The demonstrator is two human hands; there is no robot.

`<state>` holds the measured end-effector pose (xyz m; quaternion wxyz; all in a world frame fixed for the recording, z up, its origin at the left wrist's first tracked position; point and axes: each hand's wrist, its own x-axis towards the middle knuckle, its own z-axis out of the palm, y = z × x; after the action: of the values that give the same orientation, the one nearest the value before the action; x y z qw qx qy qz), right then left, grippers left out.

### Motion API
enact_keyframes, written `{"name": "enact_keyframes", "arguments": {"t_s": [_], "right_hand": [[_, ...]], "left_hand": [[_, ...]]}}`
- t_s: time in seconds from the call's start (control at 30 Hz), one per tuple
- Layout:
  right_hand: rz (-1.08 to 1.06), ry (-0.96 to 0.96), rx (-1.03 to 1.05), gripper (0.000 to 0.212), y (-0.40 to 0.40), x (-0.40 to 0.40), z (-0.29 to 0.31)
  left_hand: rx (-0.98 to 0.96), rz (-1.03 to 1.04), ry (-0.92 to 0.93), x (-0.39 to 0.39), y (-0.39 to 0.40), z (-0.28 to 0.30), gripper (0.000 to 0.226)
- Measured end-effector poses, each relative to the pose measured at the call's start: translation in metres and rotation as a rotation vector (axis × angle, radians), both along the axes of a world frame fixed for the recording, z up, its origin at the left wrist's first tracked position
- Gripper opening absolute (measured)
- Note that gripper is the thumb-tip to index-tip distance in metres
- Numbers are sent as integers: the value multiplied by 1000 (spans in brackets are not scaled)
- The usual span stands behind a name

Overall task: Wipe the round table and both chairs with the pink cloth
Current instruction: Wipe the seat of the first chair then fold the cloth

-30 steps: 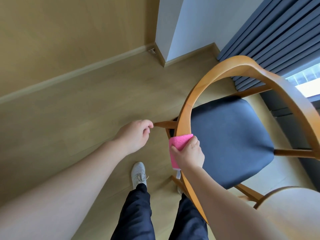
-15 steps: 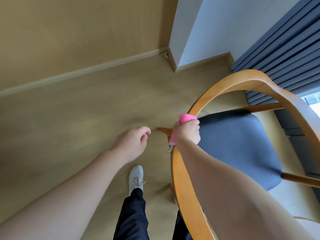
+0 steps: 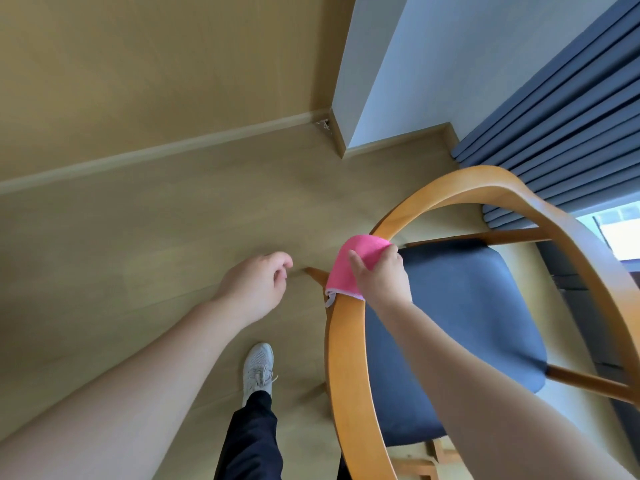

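Your right hand [image 3: 382, 282], its grip clamped on the folded pink cloth [image 3: 349, 266], has slid farther up the curved wooden chair rail [image 3: 346, 358], so wiping is progressing; left hand [image 3: 254, 289] idle, fingers loose.

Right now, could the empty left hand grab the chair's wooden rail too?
Probably yes. The left hand hangs open and holds nothing, close beside the curved rail, with only bare floor between them. The right hand presses the pink cloth higher up.

One chair [image 3: 346, 358], one pink cloth [image 3: 346, 268], two hands, one shoe [image 3: 258, 370]
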<state>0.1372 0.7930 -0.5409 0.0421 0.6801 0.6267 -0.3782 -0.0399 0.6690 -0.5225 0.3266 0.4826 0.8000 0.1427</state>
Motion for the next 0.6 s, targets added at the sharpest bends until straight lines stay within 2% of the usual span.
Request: {"name": "enact_keyframes", "arguments": {"t_s": [0.1, 0.17, 0.2, 0.27, 0.3, 0.37, 0.47, 0.53, 0.6], "right_hand": [[394, 17, 324, 56, 4, 29, 21], [753, 110, 557, 52, 15, 37, 28], [991, 121, 609, 56, 21, 38, 30], [1478, 12, 500, 68, 33, 34, 33], [1640, -64, 417, 72, 38, 31, 33], [1826, -196, 333, 78, 46, 21, 26], [1971, -313, 316, 81, 50, 6, 16], [2018, -344, 317, 75, 52, -1, 11], [2003, -293, 326, 61, 55, -4, 7]], "left_hand": [[8, 3, 14, 2, 6, 3, 28], [13, 4, 15, 4, 10, 4, 28], [19, 1, 11, 6, 12, 4, 28], [31, -9, 4, 10, 14, 4, 28], [31, -13, 4, 12, 16, 3, 28], [27, -15, 7, 16, 19, 1, 28], [12, -32, 5, 22, 22, -1, 28], [2, -44, 7, 24, 24, -2, 28], [2, -43, 10, 24, 26, -3, 27]]}}
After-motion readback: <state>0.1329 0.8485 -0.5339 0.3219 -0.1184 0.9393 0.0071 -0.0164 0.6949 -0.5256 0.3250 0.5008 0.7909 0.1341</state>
